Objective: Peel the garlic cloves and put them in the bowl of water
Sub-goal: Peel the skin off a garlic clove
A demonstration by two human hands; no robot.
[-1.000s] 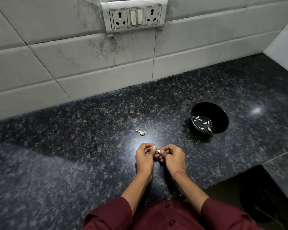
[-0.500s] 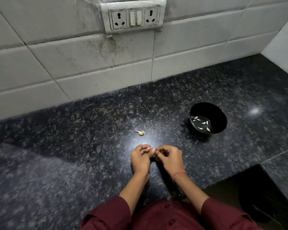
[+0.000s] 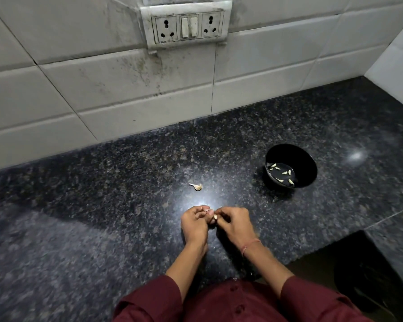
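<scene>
Dark granite countertop (image 3: 102,194) below a stained tiled wall (image 3: 102,89) with a socket plate (image 3: 187,25). Near the countertop's front edge, the left hand (image 3: 194,223) and right hand (image 3: 235,223) meet. Both sets of fingers curl in to pinch one garlic clove (image 3: 215,216), steadying it for picking at the skin; how much skin remains is too small to tell. The black bowl of water (image 3: 305,163) stands toward the right end, within easy reach, and holds several peeled cloves (image 3: 284,172). A loose garlic piece (image 3: 197,186) lies further back, probably awaiting its turn.

No text, label, brand, number or sign can be read anywhere in the frame; the socket plate (image 3: 188,25) at the upper middle shows no legible markings.
</scene>
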